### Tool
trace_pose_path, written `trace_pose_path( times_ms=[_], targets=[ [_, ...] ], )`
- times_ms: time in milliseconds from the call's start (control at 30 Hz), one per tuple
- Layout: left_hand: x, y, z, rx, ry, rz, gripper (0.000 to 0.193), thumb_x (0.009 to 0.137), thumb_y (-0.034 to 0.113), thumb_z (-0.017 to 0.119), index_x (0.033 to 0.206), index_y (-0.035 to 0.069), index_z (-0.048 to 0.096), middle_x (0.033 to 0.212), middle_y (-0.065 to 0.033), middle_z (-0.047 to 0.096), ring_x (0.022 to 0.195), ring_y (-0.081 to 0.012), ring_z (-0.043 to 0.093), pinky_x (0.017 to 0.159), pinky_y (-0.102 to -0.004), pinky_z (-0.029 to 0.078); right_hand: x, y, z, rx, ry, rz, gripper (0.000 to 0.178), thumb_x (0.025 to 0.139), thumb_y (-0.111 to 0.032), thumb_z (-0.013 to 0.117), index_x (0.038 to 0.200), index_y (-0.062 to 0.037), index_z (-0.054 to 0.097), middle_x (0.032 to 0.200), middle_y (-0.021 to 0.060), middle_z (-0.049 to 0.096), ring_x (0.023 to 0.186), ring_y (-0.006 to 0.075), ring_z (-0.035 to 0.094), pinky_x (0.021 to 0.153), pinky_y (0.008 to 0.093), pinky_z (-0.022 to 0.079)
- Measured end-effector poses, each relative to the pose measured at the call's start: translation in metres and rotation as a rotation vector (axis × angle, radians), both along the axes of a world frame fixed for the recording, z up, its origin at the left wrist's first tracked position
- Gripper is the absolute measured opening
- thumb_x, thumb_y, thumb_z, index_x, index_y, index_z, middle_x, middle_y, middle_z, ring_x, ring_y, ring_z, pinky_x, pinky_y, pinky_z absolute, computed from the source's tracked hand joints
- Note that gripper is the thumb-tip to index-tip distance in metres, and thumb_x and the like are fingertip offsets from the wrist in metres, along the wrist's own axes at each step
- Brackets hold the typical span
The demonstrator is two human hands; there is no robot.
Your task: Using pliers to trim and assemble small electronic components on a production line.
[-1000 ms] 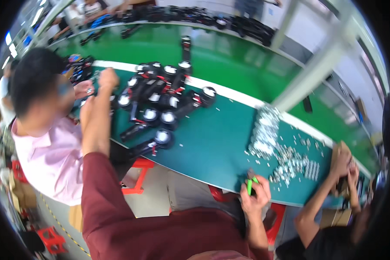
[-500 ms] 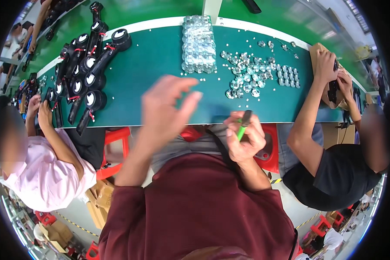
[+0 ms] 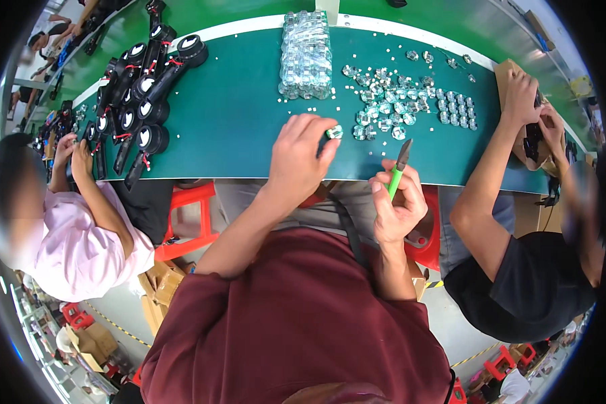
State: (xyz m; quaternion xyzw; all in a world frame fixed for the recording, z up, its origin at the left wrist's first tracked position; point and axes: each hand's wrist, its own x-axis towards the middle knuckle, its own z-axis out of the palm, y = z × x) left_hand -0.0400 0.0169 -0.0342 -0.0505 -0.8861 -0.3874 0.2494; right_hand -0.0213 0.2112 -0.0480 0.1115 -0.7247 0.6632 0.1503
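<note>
Between the thumb and fingers of my left hand (image 3: 296,158) is a small round clear-and-green part (image 3: 334,132), just above the near edge of the green table. My right hand (image 3: 404,212) is closed round a craft knife (image 3: 395,180) with a bright green handle. Its dark pointed blade tips upward, apart from the part. Beyond the knife lies a loose pile of similar clear-and-green parts (image 3: 384,123), and beside it stand more in neat rows (image 3: 456,110).
A plastic-wrapped stack of clear parts (image 3: 306,57) stands at the back middle. Black long-handled devices with round heads (image 3: 153,138) are heaped at left on the green table (image 3: 236,101). Co-workers sit on both sides; the right one handles something by a cardboard box (image 3: 506,74).
My left hand has moved right, and a small part now shows in its fingers. The knife in my right hand has turned more upright, its blade now plainly visible.
</note>
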Motion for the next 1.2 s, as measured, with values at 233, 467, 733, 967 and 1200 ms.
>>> trace_pose_path(
  times_ms=[233, 467, 733, 967, 1200],
  targets=[
    [0.038, -0.011, 0.04, 0.304, -0.185, -0.078, 0.031, 0.081, -0.002, 0.077, 0.111, 0.004, 0.072, 0.094, -0.0085, 0.069, 0.075, -0.0159, 0.064, 0.066, -0.0283, 0.052, -0.008, -0.019, 0.018, -0.029, -0.04, 0.154, 0.014, 0.081, 0.004, 0.075, 0.095, 0.0065, 0.073, 0.11, 0.0165, 0.068, 0.091, 0.0179, 0.067, 0.076, 0.0279, 0.054],
    [0.057, -0.017, 0.04, 0.531, -0.145, -0.144, 0.033, 0.083, -0.005, 0.074, 0.115, 0.004, 0.071, 0.092, -0.0088, 0.066, 0.076, -0.0147, 0.065, 0.064, -0.0276, 0.053, -0.012, -0.049, 0.033, -0.096, -0.022, 0.331, 0.016, 0.083, 0.002, 0.077, 0.097, 0.0061, 0.074, 0.111, 0.0165, 0.067, 0.091, 0.0163, 0.066, 0.077, 0.0269, 0.053],
    [0.066, -0.024, 0.029, 0.916, -0.059, -0.298, 0.028, 0.091, -0.009, 0.068, 0.118, -0.003, 0.065, 0.107, -0.0091, 0.062, 0.091, -0.0126, 0.063, 0.071, -0.0263, 0.055, -0.008, -0.061, 0.04, -0.117, -0.014, 0.405, 0.014, 0.083, 0.003, 0.075, 0.096, 0.0062, 0.073, 0.109, 0.0164, 0.067, 0.091, 0.0162, 0.066, 0.075, 0.0263, 0.053],
    [0.065, -0.025, 0.031, 1.23, -0.137, -0.392, 0.025, 0.09, -0.008, 0.068, 0.115, -0.005, 0.064, 0.119, -0.0139, 0.057, 0.097, -0.0195, 0.066, 0.078, -0.0285, 0.062, -0.004, -0.067, 0.047, -0.197, -0.077, 0.429, 0.013, 0.083, 0.004, 0.075, 0.096, 0.0059, 0.073, 0.109, 0.0172, 0.068, 0.092, 0.0173, 0.067, 0.077, 0.0277, 0.054],
    [0.068, -0.028, 0.038, 1.028, -0.071, -0.311, 0.023, 0.087, -0.013, 0.069, 0.109, -0.006, 0.067, 0.119, -0.0139, 0.057, 0.099, -0.0203, 0.068, 0.084, -0.0307, 0.064, -0.015, -0.063, 0.047, -0.073, 0.067, 0.479, 0.011, 0.083, 0.004, 0.075, 0.094, 0.0054, 0.073, 0.107, 0.0165, 0.067, 0.086, 0.0165, 0.069, 0.071, 0.0271, 0.055]
  ],
)
